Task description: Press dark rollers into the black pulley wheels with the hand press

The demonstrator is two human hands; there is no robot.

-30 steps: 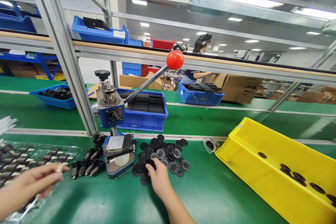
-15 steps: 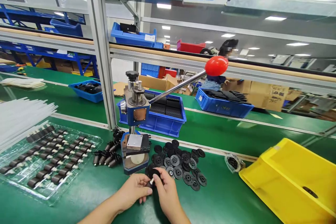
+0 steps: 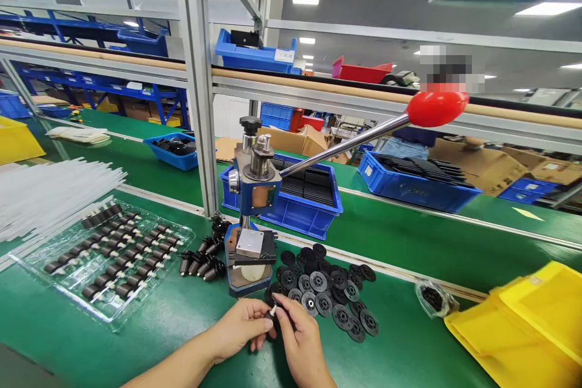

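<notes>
In front of the press, my left hand (image 3: 245, 324) grips a small dark cylinder with a white shaft (image 3: 273, 310), the shaft pointing up. My right hand (image 3: 300, 333) is closed at the same piece, thumb and fingertips beside the shaft. A black disc seems to be at those fingertips, mostly hidden. Just beyond and to the right lies a loose pile of round black slotted discs (image 3: 342, 316). The hand lever press (image 3: 260, 185) stands behind my hands, its red-knobbed lever (image 3: 437, 108) raised to the right. Several finished-looking cylinders with black discs (image 3: 207, 264) lie left of its base.
A clear plastic tray (image 3: 113, 322) of dark cylinders with white shafts lies left. White thin strips (image 3: 50, 194) are behind it. Blue bins (image 3: 300, 221) stand beyond the press. A bagged bundle (image 3: 434, 298) and a yellow bin (image 3: 531, 321) are right. Another person (image 3: 404, 145) is in the background.
The view has shifted, so the bench scene sits further right. Both hands stay together at the small cylinder, and the black disc at the right fingertips shows less than before.
</notes>
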